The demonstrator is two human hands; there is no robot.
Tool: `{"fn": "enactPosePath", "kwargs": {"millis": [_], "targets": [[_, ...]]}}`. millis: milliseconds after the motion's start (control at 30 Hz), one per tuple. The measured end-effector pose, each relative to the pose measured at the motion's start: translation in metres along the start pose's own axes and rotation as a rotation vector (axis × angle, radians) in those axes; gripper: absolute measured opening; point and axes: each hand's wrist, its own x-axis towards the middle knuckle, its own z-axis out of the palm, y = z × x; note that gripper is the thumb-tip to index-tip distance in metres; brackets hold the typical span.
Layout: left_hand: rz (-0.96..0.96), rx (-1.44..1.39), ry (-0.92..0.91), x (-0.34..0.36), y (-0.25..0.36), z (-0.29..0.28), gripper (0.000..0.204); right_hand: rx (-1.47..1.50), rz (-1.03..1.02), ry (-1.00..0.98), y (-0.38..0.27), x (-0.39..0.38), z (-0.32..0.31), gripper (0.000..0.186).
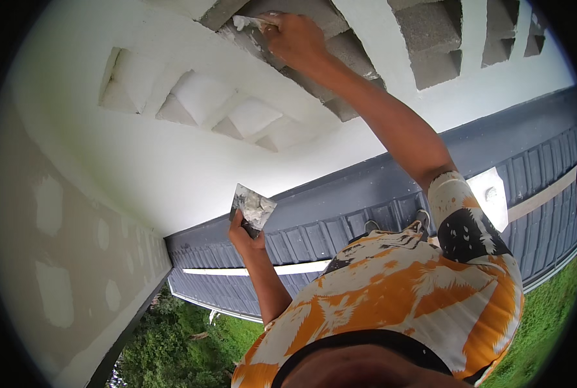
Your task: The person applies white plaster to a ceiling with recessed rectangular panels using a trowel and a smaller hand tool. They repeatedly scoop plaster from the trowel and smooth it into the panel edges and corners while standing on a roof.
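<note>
My left hand (245, 237) is closed on a broad, square-bladed putty knife (264, 225) in front of the white wall (191, 161). Off-white filler paste (255, 205) lies in a lump on its blade. Stretched up and forward, my right hand (295, 40) grips a small putty knife (260, 23), its handle mostly covered by my fingers. White paste clings to its tip, which is at the edge of a grey, unpainted block opening (353, 55) in the wall.
More recessed openings, some white (249, 116) and some bare grey (431, 39), line the wall. Underfoot runs a dark tiled roof (314, 239) with a pale batten (282, 269) and a white board (490, 197). A patched wall (75, 258) rises at left; trees (165, 336) stand below.
</note>
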Motion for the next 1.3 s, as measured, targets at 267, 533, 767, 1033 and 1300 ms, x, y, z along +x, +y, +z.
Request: {"fn": "enactPosePath", "kwargs": {"millis": [267, 533, 767, 1033, 1300], "targets": [[-0.059, 0.024, 0.224, -0.012, -0.034, -0.087, 0.031, -0.198, -0.095, -0.167, -0.027, -0.003, -0.003, 0.031], [-0.067, 0.007, 0.298, -0.015, -0.035, -0.087, 0.021, -0.187, -0.105, 0.032, -0.018, -0.022, -0.002, 0.022], [-0.057, 0.003, 0.256, -0.012, -0.036, -0.087, 0.020, -0.249, -0.299, 0.024, -0.022, -0.033, 0.027, 0.022], [-0.071, -0.033, 0.226, -0.005, -0.041, -0.097, 0.021, -0.153, -0.135, 0.053, -0.008, -0.002, 0.008, 0.030], [-0.087, -0.018, 0.277, -0.014, -0.044, -0.091, 0.021, -0.090, -0.209, 0.112, -0.011, -0.038, 0.000, 0.028]]}}
